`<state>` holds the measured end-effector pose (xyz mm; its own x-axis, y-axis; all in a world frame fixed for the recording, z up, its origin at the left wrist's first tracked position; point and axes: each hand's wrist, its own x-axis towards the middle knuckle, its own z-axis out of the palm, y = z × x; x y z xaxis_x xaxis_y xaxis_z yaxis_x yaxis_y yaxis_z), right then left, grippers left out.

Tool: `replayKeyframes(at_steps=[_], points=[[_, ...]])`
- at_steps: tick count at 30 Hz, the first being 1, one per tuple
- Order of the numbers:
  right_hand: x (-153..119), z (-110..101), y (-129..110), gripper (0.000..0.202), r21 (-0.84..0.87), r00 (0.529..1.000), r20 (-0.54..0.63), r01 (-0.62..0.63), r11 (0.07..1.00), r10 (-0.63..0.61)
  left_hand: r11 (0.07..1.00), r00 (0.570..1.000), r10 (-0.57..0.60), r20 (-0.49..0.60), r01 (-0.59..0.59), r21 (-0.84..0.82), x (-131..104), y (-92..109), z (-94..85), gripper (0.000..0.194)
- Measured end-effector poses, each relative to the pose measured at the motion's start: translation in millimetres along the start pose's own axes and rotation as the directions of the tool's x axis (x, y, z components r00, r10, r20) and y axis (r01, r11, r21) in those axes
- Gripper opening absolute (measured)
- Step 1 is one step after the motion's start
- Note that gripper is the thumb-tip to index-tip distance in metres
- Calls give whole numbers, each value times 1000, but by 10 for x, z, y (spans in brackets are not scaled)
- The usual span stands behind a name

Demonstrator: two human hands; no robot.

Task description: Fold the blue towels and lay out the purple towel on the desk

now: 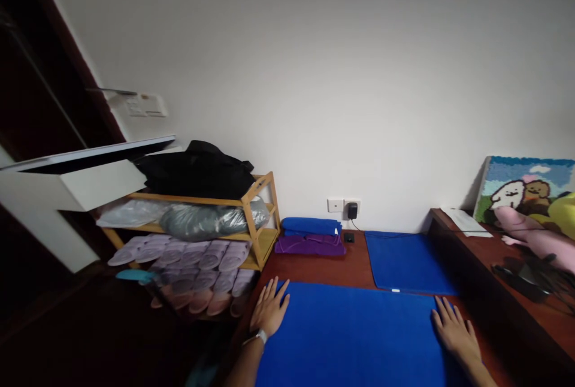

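A large blue cloth (354,333) lies spread flat on the reddish-brown wooden table (309,270). My left hand (269,306) rests with spread fingers on the cloth's far left corner, a watch at its wrist. On the right edge of the same cloth lies my right hand (456,330), flat, fingers apart. Neither hand grips anything. Beyond it, a smaller blue cloth (408,261) lies flat toward the wall. Folded blue cloth (309,225) sits on top of folded purple cloth (309,245) at the back left of the table.
Left of the table stands a wooden rack (251,228) with a black bag (197,171), plastic-wrapped items and several lilac slippers (211,255). A black charger (353,210) is plugged into the wall. To the right, a raised ledge bears a pink plush toy (534,234) and a fuzzy picture (521,186).
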<state>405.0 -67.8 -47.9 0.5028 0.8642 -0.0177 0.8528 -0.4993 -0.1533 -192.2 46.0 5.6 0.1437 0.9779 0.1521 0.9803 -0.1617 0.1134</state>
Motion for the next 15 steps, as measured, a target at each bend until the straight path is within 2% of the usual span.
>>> replayKeyframes(at_steps=[2,3,5,6,8,11,13,15], points=[[-57,-90,-221,73,-10,998,-59,-22,1000,21,1000,1000,-2,-7,2,-12,-16,-1,3,53],[-113,-134,-406,72,-15,995,-98,-6,1000,5,1000,1000,-1,-10,1,-17,-22,-4,8,54],[-297,-217,-928,69,-3,982,-152,113,994,-112,1000,1000,3,-19,-4,-27,-29,-11,23,54],[-423,-254,-1251,67,23,965,-148,221,975,-215,1000,1000,4,-22,-4,-29,-31,-14,30,54],[-713,-315,-1953,62,120,888,-107,458,881,-447,1000,1000,2,-25,-3,-29,-33,-20,41,54],[-1099,-361,-2878,61,260,760,-9,629,733,-650,1000,1000,2,-23,-3,-27,-37,-28,50,54],[-1224,-363,-3239,63,298,712,66,654,695,-699,1000,1000,7,-23,-8,-29,-41,-39,55,54],[-1220,-345,-3337,67,299,698,110,655,694,-707,999,1000,6,-19,-6,-32,-41,-52,61,55]])
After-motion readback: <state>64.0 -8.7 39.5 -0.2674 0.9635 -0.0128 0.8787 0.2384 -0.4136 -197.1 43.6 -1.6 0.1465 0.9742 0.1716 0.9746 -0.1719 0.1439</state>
